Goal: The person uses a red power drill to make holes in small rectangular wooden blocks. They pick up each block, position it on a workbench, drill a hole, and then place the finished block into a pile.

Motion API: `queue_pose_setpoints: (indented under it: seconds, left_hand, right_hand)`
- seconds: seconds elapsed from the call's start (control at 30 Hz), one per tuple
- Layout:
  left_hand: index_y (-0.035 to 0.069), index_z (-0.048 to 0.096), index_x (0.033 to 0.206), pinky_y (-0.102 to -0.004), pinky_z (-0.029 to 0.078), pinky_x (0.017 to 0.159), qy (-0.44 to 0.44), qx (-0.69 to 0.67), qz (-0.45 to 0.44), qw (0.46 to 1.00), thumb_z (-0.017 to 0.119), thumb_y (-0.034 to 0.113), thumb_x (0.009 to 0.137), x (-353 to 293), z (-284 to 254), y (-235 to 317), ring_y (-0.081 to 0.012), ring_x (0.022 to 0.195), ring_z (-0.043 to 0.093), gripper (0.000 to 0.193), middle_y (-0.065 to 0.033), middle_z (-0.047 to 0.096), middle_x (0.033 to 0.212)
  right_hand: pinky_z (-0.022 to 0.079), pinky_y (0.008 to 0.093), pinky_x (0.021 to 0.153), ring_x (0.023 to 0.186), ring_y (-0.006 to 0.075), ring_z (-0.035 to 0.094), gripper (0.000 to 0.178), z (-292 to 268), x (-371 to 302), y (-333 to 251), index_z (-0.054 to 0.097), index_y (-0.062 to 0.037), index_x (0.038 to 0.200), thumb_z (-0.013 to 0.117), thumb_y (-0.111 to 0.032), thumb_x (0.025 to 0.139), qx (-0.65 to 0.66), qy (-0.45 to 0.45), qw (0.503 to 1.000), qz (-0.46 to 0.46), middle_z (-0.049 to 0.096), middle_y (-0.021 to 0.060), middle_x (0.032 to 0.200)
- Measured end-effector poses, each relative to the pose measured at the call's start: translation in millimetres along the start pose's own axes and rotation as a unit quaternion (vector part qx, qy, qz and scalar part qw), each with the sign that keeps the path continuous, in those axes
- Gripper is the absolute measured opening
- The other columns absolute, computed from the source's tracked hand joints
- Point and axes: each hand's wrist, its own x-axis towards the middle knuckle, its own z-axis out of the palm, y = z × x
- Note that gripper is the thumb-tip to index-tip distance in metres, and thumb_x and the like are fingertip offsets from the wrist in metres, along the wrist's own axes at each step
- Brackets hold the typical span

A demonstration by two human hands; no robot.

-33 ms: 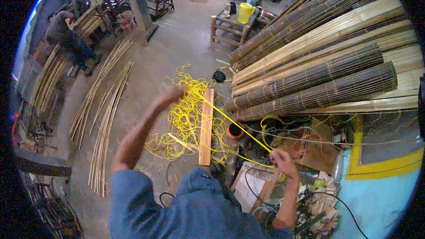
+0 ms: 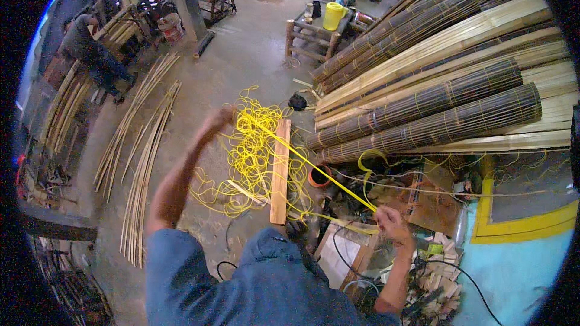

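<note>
A loose tangle of yellow cord (image 2: 251, 154) lies on the floor in front of me. Several strands of it stretch in a straight line from the upper part of the tangle to my right hand (image 2: 391, 224), whose fingers are closed around them. More cord trails from below that hand back toward the heap. My left hand (image 2: 226, 117) is at the tangle's upper left edge, arm reaching forward. Motion smears its fingers, so whether it grips any cord is unclear. A flat wooden plank (image 2: 280, 175) lies along the right part of the tangle, with some loops crossing it.
Rolled dark slat blinds (image 2: 435, 118) and pale bamboo strips are stacked at the right. Long thin strips (image 2: 148, 175) lie on the floor at left. Behind stands a low bamboo table (image 2: 314, 36) with a yellow pitcher (image 2: 333, 17). A person (image 2: 90, 48) bends over at far left.
My left hand has shifted left, to the edge of the tangle. My right hand has moved slightly right and down, still holding the stretched cord.
</note>
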Motion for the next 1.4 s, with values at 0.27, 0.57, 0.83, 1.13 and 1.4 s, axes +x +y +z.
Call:
queue_pose_setpoints:
  seconds: [0.27, 0.57, 0.83, 1.13, 1.4]
  left_hand:
    - [0.009, 0.064, 0.109, -0.04, 0.05, 0.075, 0.297, 0.311, -0.337, 0.838, 0.063, 0.032, 0.086, -103.4, -240.0, -137.0, -0.0201, 0.092, 0.061, 0.033, -0.0137, 0.064, 0.106]
    - [0.004, 0.05, 0.133, -0.0395, 0.042, 0.098, -0.164, -0.007, 0.066, 0.984, 0.056, 0.043, 0.093, -14.6, 122.8, 44.5, -0.0264, 0.121, 0.05, 0.056, -0.0143, 0.052, 0.136]
    - [0.002, 0.062, 0.092, -0.0331, 0.045, 0.065, -0.188, -0.102, 0.114, 0.97, 0.045, 0.044, 0.099, -37.7, 144.8, 153.6, -0.0134, 0.071, 0.051, 0.045, -0.0013, 0.057, 0.075]
    - [0.002, 0.068, 0.102, -0.0402, 0.05, 0.062, 0.218, 0.284, -0.092, 0.929, 0.057, 0.015, 0.082, -13.1, -118.9, -1.4, -0.0234, 0.062, 0.057, 0.026, -0.0192, 0.066, 0.08]
    - [0.006, 0.062, 0.104, -0.0446, 0.048, 0.071, 0.279, 0.595, -0.15, 0.739, 0.057, 0.031, 0.089, -38.0, -145.0, -66.8, -0.0287, 0.083, 0.063, 0.03, -0.0161, 0.066, 0.092]
  right_hand:
    - [0.042, 0.0233, 0.053, 0.063, 0.0083, 0.051, 0.023, -75.8, -85.5, 46.0, 0.059, -0.0047, 0.094, 0.06, -0.028, 0.094, 0.016, 0.172, 0.985, 0.03, 0.056, 0.0009, 0.074]
    - [0.048, 0.0303, 0.075, 0.079, 0.0147, 0.059, 0.033, 69.7, 63.8, 16.2, 0.065, -0.0001, 0.099, 0.054, -0.032, 0.096, -0.106, -0.003, 0.991, -0.085, 0.065, 0.0055, 0.083]
    - [0.043, 0.0256, 0.066, 0.071, 0.0083, 0.05, 0.026, 61.0, 50.2, -32.1, 0.062, -0.0018, 0.094, 0.051, -0.025, 0.098, -0.056, -0.051, 0.993, -0.09, 0.058, -0.0018, 0.078]
    - [0.042, 0.0238, 0.054, 0.06, 0.0079, 0.049, 0.022, -43.4, -51.9, 31.9, 0.06, -0.0045, 0.096, 0.061, -0.027, 0.093, 0.064, 0.159, 0.985, 0.013, 0.059, 0.0018, 0.079]
    - [0.045, 0.0252, 0.066, 0.072, 0.0095, 0.054, 0.031, -39.6, -49.9, 9.0, 0.062, 0.0008, 0.105, 0.06, -0.029, 0.094, -0.089, 0.134, 0.986, -0.031, 0.063, 0.0025, 0.085]
